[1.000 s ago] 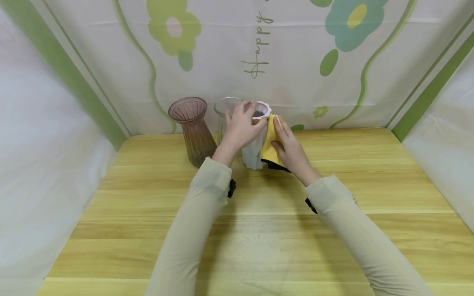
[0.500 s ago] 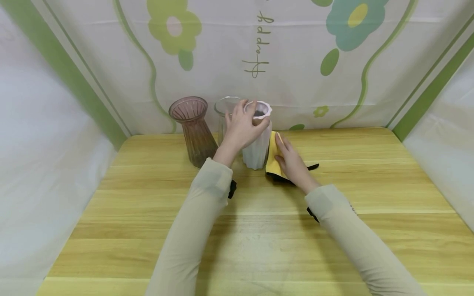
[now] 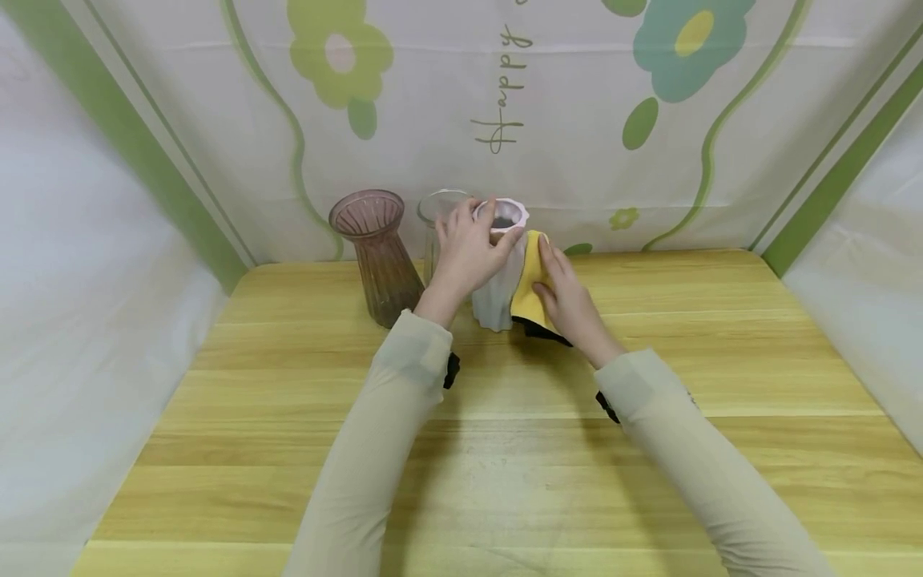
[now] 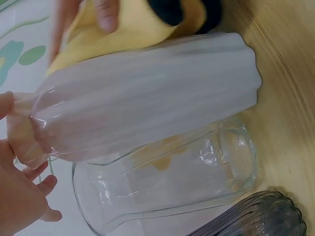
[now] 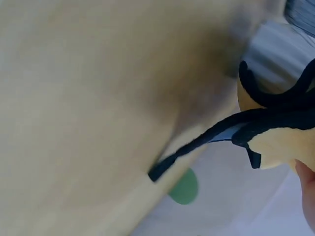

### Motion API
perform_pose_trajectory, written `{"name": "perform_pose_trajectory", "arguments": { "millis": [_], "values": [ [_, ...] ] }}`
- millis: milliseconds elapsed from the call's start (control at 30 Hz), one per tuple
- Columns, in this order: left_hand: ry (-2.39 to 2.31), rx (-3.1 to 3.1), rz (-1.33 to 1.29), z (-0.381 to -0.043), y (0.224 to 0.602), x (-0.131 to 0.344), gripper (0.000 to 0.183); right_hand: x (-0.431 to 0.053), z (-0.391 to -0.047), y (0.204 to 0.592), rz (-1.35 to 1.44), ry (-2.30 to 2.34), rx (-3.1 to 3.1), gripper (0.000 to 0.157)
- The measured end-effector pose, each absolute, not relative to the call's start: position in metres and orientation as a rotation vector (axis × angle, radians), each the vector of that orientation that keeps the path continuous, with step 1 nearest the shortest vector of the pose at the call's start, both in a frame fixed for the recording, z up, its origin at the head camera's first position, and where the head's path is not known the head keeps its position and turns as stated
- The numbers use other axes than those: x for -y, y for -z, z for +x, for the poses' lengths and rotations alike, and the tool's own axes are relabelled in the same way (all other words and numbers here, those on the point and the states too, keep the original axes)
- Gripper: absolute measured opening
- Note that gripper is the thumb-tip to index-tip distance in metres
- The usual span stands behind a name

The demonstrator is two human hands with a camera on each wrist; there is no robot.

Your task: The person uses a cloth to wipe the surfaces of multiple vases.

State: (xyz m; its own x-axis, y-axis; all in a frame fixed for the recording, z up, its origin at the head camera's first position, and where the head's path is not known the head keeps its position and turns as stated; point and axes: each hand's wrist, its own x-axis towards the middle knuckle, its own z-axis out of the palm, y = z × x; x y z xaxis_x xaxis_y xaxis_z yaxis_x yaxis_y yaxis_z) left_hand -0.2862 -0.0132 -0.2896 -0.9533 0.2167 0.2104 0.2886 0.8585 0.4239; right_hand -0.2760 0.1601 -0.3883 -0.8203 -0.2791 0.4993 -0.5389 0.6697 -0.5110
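A ribbed white vase with a scalloped pinkish rim stands upright near the back of the table. My left hand grips it around the neck from the left, thumb on the near side in the head view. In the left wrist view the vase fills the middle, its pale pink neck between my thumb and fingers. My right hand holds a yellow cloth with black edging against the vase's right side. The cloth's black edge hangs loose in the right wrist view.
A clear glass vase stands just left of the white one, partly behind my left hand. Farther left is a flared purple-brown glass vase. A floral curtain closes the back of the wooden table.
The right hand and cloth slid down along the vase's right side, then back up partway. My left hand keeps its grip on the neck, and the vases stay put.
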Motion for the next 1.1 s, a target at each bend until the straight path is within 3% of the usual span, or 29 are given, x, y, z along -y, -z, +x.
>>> {"name": "perform_pose_trajectory", "arguments": {
  "millis": [367, 1100],
  "values": [
    [0.676, 2.914, -0.397, -0.287, 0.288, 0.014, 0.067, -0.154, -0.276, 0.37, 0.634, -0.992, 2.453, 0.07],
    [0.754, 2.892, -0.402, -0.29, 0.293, 0.015, 0.074, -0.167, -0.271, 0.417, 0.631, -0.915, 2.664, 0.07]
  ]
}}
